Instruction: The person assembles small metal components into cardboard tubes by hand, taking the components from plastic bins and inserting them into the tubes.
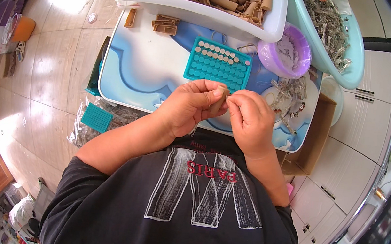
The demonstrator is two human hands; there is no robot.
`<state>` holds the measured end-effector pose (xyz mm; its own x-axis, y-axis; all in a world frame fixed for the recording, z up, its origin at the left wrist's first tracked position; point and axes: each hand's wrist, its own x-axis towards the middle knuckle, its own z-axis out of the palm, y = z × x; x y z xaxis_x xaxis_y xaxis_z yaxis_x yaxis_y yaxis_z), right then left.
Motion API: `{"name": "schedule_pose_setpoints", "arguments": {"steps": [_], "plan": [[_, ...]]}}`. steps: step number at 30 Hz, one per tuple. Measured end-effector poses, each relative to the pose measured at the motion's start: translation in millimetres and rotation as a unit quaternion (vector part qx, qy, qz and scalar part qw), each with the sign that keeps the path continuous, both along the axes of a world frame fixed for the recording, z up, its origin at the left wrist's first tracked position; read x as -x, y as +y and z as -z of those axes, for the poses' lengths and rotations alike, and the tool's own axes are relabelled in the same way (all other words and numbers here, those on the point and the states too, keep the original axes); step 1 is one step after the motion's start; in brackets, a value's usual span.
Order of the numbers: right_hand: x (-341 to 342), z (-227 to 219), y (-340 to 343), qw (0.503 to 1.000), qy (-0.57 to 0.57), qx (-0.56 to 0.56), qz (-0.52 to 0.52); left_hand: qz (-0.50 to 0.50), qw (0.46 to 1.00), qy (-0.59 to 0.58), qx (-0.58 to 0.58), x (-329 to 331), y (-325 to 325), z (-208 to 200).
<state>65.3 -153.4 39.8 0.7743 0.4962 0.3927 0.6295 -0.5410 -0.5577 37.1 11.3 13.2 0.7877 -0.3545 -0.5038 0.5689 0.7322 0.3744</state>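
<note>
My left hand (pixel 185 106) is closed round a small tan-brown plastic casing (pixel 217 105), held up over the near edge of the table. Against the casing's right side, my right hand (pixel 253 122) is closed in a pinch; whatever lies between its fingertips is hidden or too small to name. Just beyond both hands is a teal tray (pixel 193 71) with rows of round pockets. Pale round discs (pixel 215 54) sit in its far rows. Several loose brown casings (pixel 165 24) lie at the table's far left, with a single one (pixel 130 18) beside them.
A white tub (pixel 204 14) heaped with brown casings stands at the back. To its right are a purple bowl (pixel 266 58) of white pieces and a pale-teal basin (pixel 357 68) of tangled wired parts. More wired parts (pixel 290 97) lie on the blue-and-white table (pixel 134 61). A cardboard box (pixel 318 132) stands right.
</note>
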Motion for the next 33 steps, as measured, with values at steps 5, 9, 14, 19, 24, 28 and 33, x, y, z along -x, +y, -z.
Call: {"name": "schedule_pose_setpoints", "arguments": {"steps": [5,9,14,19,24,28,33], "plan": [[0.9,1.7,-0.2,1.0,0.025,-0.011,0.001,-0.007,1.0,0.012,-0.023,-1.3,1.0,-4.3],[1.1,5.1,-2.0,0.999,0.033,-0.028,0.007,0.012,0.999,0.02,-0.025,-0.2,2.3,-7.2],[3.5,2.6,1.5,1.0,0.001,-0.006,0.014,0.017,1.0,0.005,-0.008,1.2,-0.2,-3.1],[2.6,7.4,0.2,1.0,-0.009,0.0,0.015,0.011,1.0,0.001,-0.01,2.1,-0.6,-2.5],[3.1,8.8,0.0,0.999,0.023,-0.044,0.018,0.006,0.999,0.025,-0.026,1.7,0.7,-9.2],[3.3,7.5,2.4,1.0,-0.001,-0.026,0.011,0.007,1.0,0.008,-0.028,3.4,0.7,-3.7],[0.1,7.2,-4.8,0.993,0.102,-0.059,-0.018,0.02,0.999,0.012,-0.044,2.9,5.4,-4.0]]}}
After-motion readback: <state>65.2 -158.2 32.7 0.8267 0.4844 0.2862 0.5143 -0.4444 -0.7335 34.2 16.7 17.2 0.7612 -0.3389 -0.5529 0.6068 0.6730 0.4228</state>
